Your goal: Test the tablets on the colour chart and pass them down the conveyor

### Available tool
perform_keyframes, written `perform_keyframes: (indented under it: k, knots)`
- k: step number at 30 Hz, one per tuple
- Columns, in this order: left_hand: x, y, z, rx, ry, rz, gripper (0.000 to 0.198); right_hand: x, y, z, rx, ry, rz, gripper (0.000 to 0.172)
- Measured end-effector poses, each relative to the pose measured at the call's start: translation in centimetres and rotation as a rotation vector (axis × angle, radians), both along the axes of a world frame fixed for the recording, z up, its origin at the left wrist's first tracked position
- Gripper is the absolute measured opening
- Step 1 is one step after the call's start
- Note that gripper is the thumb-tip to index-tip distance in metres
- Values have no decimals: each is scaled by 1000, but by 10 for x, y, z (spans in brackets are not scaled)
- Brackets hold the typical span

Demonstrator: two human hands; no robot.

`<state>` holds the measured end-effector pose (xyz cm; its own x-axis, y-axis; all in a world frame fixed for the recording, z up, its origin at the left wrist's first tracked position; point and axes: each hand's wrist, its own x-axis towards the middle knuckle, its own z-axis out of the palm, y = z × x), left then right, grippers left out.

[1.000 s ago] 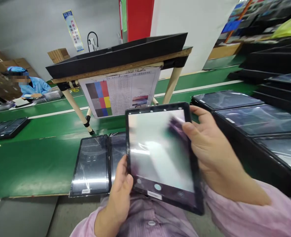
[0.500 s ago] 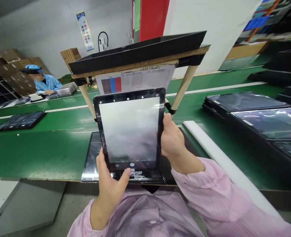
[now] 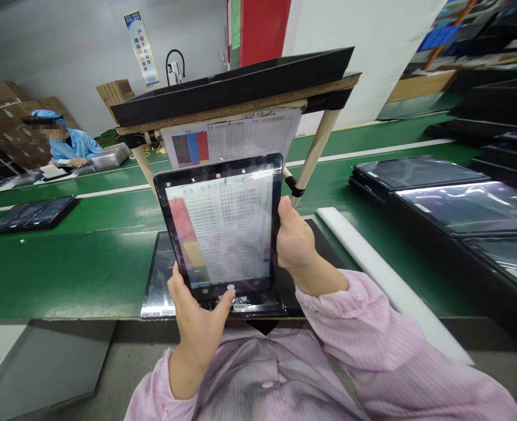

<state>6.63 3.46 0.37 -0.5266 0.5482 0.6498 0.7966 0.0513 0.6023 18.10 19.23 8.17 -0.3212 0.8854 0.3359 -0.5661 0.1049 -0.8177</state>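
A black-framed tablet (image 3: 223, 231) is held up in front of me between both hands, its lit screen showing a camera picture of a printed sheet. My left hand (image 3: 199, 318) grips its lower left corner, with the thumb at the round shutter button. Wrapped round the right edge is my right hand (image 3: 297, 240), thumb along the side. Behind the tablet hangs the paper chart (image 3: 232, 143) with colour blocks and lines of text, partly hidden by it. Beneath lies a black tray (image 3: 159, 280) with glossy panels.
A stand with a black tray (image 3: 236, 85) on top rises behind the tablet. Trays of glossy dark panels (image 3: 451, 204) are stacked at the right, beside a white foam strip (image 3: 389, 280). Another tray (image 3: 30, 213) lies at left on the green bench (image 3: 65, 275). A co-worker (image 3: 72, 143) works farther back.
The tablet's screen has gone from a blurred, pale picture to one showing the chart's colour blocks and text. The view has shifted slightly; both hands keep their hold.
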Motion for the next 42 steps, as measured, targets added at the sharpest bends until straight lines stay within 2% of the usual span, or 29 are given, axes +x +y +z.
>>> perform_keyframes:
  k: [4, 13, 18, 21, 25, 28, 30, 34, 40, 42]
  knots:
    - [2, 0, -1, -12, 9, 33, 99, -1, -1, -1, 10, -19, -5, 54]
    - [3, -2, -4, -2, 32, 22, 105, 1, -1, -3, 9, -69, -15, 61]
    - [2, -3, -6, 12, -59, -1, 109, 2, -1, 0, -3, -95, -18, 64]
    - [0, -4, -7, 85, -253, -126, 96, 5, 0, 2, -25, -79, -22, 64]
    - [-3, -7, -1, 248, -817, -316, 65, 16, -4, 2, -39, -63, -53, 59]
    - [-3, -7, 5, 219, -1238, -359, 64, 32, -12, 0, 110, -55, -50, 56]
    - [0, -5, 7, 167, -1398, -347, 65, 45, -18, -1, 257, -99, -50, 59]
    - [6, 3, 0, 134, -1501, -308, 59, 74, -21, -5, 381, -264, -42, 71]
    - [20, 11, -8, 75, -1534, -487, 63, 109, -6, -17, 407, -484, -179, 79]
    - [32, 17, -5, 70, -1477, -475, 66, 116, -1, -23, 371, -477, -195, 78]
